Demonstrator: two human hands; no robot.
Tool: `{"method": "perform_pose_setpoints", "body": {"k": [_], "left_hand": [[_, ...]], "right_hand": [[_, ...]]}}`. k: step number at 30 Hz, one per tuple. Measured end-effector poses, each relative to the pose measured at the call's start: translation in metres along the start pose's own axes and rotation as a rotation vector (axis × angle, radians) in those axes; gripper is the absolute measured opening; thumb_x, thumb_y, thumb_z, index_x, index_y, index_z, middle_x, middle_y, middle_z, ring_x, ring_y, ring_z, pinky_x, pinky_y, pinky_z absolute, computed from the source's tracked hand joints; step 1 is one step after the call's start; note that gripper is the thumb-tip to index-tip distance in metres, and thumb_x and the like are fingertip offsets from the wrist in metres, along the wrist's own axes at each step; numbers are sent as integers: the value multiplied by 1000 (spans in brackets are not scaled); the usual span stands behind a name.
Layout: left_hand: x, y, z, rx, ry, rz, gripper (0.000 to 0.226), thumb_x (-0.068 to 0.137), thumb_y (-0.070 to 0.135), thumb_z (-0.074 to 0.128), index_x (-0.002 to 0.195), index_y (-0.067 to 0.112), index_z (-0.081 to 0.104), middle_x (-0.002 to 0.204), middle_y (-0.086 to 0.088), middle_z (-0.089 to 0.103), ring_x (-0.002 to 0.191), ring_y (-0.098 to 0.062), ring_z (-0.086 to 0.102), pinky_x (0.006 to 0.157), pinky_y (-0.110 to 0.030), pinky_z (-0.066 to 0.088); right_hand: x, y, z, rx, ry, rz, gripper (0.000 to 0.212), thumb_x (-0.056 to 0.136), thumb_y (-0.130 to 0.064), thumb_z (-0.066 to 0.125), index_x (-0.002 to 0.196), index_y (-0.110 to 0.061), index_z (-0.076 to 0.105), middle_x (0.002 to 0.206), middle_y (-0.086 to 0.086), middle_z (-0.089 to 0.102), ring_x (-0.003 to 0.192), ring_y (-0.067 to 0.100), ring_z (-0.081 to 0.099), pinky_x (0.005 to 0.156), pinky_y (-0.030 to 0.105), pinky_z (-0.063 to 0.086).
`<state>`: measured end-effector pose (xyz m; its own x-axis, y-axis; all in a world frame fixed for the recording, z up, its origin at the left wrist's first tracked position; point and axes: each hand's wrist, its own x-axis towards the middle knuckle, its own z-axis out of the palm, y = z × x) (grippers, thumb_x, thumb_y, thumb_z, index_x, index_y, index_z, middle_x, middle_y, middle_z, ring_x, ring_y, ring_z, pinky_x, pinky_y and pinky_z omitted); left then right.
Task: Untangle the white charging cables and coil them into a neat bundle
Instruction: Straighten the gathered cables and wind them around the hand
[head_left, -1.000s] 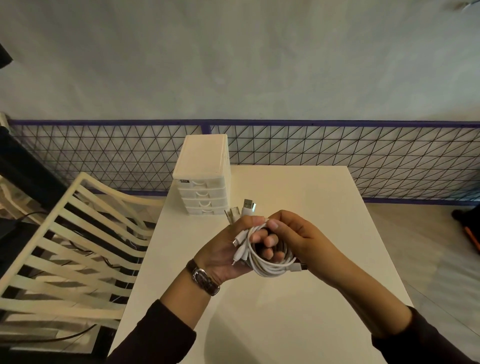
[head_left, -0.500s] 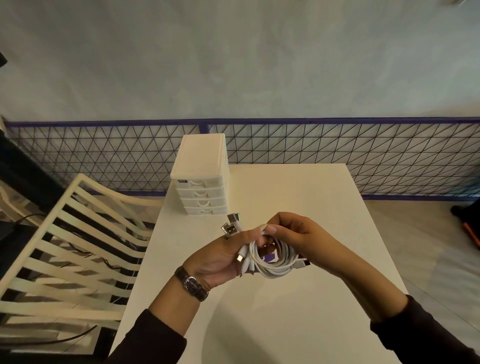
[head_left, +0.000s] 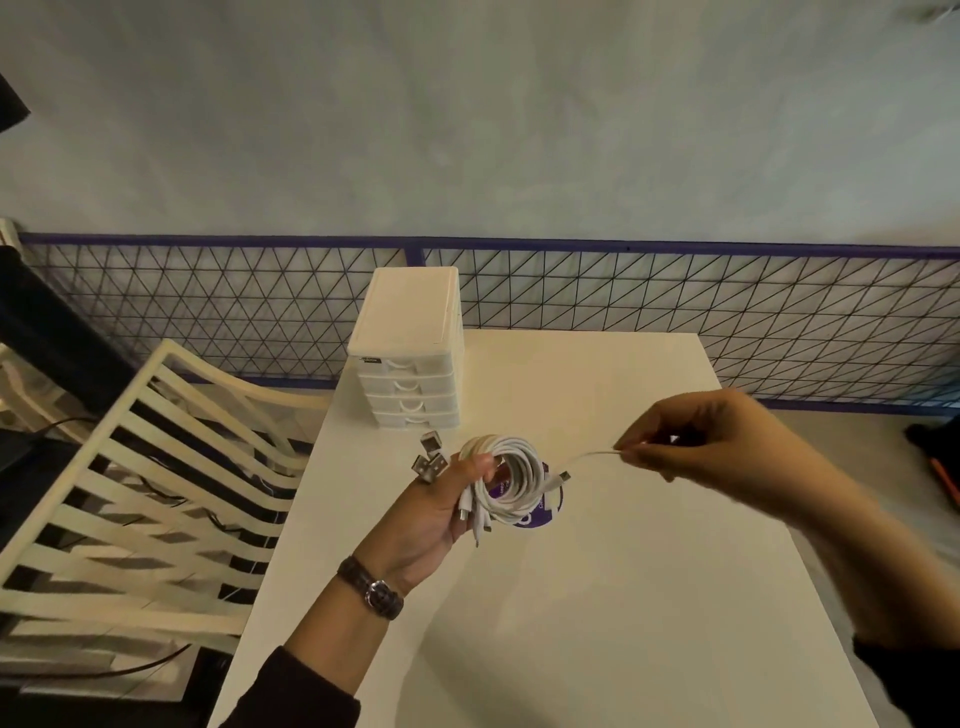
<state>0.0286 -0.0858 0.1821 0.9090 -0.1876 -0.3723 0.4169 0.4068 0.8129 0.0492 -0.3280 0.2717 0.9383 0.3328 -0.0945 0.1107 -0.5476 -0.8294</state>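
Note:
My left hand grips a round coil of white charging cables above the white table. Several USB plugs stick out past my fingers on the left, and smaller plugs hang below the coil. My right hand pinches one loose cable strand and holds it stretched out to the right of the coil. A purple round sticker or disc shows through and below the coil; I cannot tell if it lies on the table.
A small white drawer unit stands at the table's far left corner. A white slatted chair sits left of the table. A blue wire-mesh fence runs behind. An orange-black object lies on the floor at right.
My right hand has left the coil and moved right, drawing one strand out. The coil now sits in my left hand alone, and the purple disc has come into sight.

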Motion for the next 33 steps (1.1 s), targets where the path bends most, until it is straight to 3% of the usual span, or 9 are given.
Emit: {"method": "perform_pose_setpoints", "body": {"k": [3,6,9,12,18,21,24,28,33], "left_hand": [[-1,-10,10,-9,-30,32,20,75,23,59,77,14,77,90,-9,67,84,-18,62,62,-21,52],[-4,-14,20,0,-70,12,24,83,28,64,97,10,73,96,-9,71,88,-20,65,66,-24,53],[-2,-15,22,-127,-61,-25,58,67,33,72,115,1,63,113,-17,66,100,-25,63,78,-28,54],[-3,-20,27,-230,-79,-14,44,74,29,72,110,4,67,119,-20,62,106,-26,59,94,-35,46],[-1,-25,36,-284,-2,36,38,85,29,53,113,5,62,104,-15,67,89,-21,65,72,-28,55],[6,-24,37,-397,61,9,36,82,31,55,105,4,59,94,-13,68,82,-19,68,67,-26,56],[13,-25,38,-571,102,-52,53,77,32,61,122,5,50,123,-25,56,113,-33,57,88,-39,53],[19,-30,44,-649,57,-89,39,82,30,56,112,4,57,129,-27,51,120,-38,51,107,-48,35],[16,-37,58,-633,32,-88,23,83,30,55,81,7,61,102,-23,60,95,-34,60,102,-46,39]], "right_hand": [[-2,-3,45,-142,174,-21,17,73,-18,76,59,-20,67,53,-5,62,50,2,52,49,16,39],[0,-5,73,-237,216,1,16,74,-21,74,61,-25,67,57,-7,62,55,7,54,51,22,38],[-1,-8,84,-390,255,18,5,76,-23,73,72,-21,74,70,-1,66,66,18,59,55,28,41],[-3,-8,95,-603,396,-131,8,66,-17,81,67,-21,74,73,4,57,53,25,53,44,28,40],[2,4,104,-766,580,-247,15,62,-20,85,70,-22,73,86,3,60,87,31,56,84,47,39],[-15,11,105,-604,683,-418,7,80,-21,69,75,-17,67,80,0,59,79,22,51,74,34,34],[-31,22,122,-457,575,-471,19,84,-30,59,69,-19,62,61,-8,51,59,13,46,58,26,35],[-25,36,140,-30,558,-90,15,82,-28,67,67,-29,64,55,-11,53,53,6,46,51,16,35],[-7,38,129,632,560,256,11,73,-13,75,82,-16,69,73,3,66,59,6,51,56,19,43]]}}
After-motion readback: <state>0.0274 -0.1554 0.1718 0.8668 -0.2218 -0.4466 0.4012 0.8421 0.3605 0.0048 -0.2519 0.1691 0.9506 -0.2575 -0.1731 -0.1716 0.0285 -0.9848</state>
